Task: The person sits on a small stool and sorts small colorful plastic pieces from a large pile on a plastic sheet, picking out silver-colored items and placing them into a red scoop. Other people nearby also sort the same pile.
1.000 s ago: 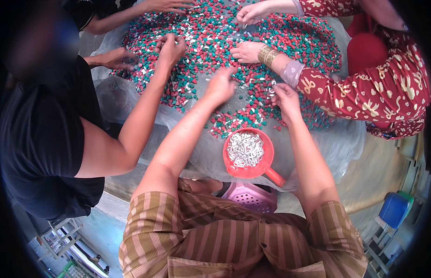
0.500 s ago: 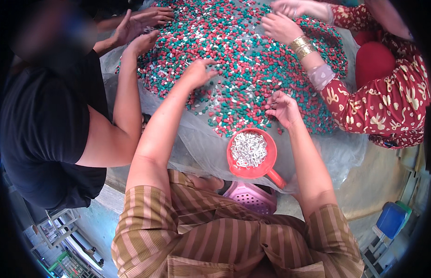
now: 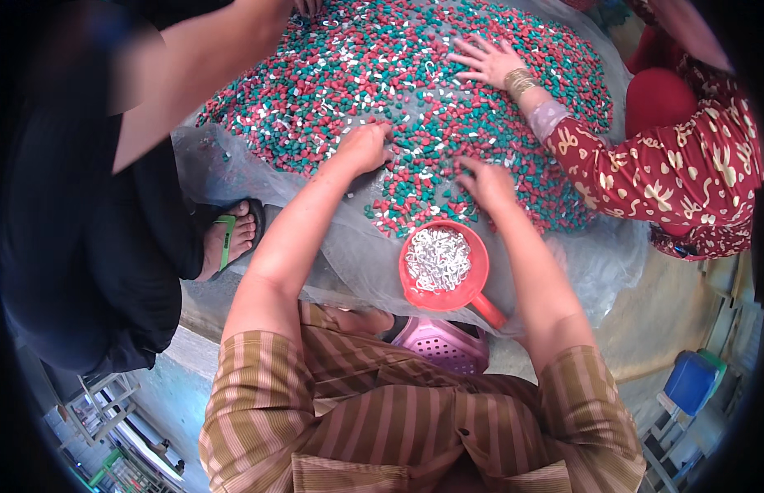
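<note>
Left hand (image 3: 364, 148) and right hand (image 3: 487, 182) palm-down on a heap of red, green and white pieces (image 3: 415, 90), red scoop of white pieces (image 3: 444, 264) just near of them, another person's hand (image 3: 489, 62) far right, clear plastic sheet (image 3: 234, 172) underneath

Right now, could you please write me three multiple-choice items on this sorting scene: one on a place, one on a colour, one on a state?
1. Where does the orange scoop sit?
A. Between the person's forearms, at the near edge of the pile
B. On the blue stool
C. In the middle of the pile

2. What colour are the pieces inside the scoop?
A. Green
B. Red
C. White

3. How is the left hand?
A. Raised in the air
B. Resting palm down on the red and green pieces
C. Gripping the scoop's handle

Answers: 1 A, the scoop lies just below the right hand, between both arms. 2 C, its contents are pale white, unlike the pile. 3 B, the hand lies on the pieces, away from the scoop.
</note>
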`<action>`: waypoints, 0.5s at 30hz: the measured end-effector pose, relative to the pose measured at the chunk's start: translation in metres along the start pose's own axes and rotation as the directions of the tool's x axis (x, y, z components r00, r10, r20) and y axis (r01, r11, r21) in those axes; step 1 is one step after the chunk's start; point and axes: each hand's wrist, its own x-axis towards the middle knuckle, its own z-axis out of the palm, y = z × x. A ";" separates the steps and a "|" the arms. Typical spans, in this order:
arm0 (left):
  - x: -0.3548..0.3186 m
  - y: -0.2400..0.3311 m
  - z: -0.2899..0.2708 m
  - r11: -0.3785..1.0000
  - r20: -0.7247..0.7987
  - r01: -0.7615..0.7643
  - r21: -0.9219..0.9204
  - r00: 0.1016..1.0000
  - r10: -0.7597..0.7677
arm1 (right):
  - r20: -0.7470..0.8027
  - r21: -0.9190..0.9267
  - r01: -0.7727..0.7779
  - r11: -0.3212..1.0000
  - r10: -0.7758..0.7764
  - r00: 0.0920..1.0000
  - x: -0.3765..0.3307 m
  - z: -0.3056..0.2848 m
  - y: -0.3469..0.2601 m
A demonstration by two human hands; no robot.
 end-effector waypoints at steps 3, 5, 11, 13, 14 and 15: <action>-0.003 0.005 0.013 0.999 0.137 0.031 -0.006 0.990 -0.030 | -0.178 -0.004 -0.195 0.981 0.191 0.965 0.005 -0.010 0.021; -0.009 0.024 0.031 0.988 0.192 0.147 -0.052 0.972 -0.134 | -0.273 0.131 -0.261 0.956 0.288 0.918 0.006 -0.012 0.024; -0.001 0.094 0.062 0.553 -0.059 -0.223 -0.803 0.952 0.299 | -0.250 0.431 -0.114 0.895 0.240 0.938 -0.003 -0.009 0.010; 0.018 0.077 0.046 0.825 -0.317 -0.311 -0.471 0.933 0.171 | -0.131 0.388 -0.068 0.919 0.128 0.983 -0.016 -0.019 -0.004; 0.019 0.066 0.024 0.943 -0.379 -0.183 -0.277 0.923 0.068 | -0.256 0.392 0.185 0.901 -0.086 0.963 -0.018 -0.006 0.003; 0.022 0.044 0.001 0.999 -0.411 -0.041 -0.034 0.911 0.023 | -0.145 0.337 0.208 0.918 -0.167 0.975 -0.021 -0.007 0.000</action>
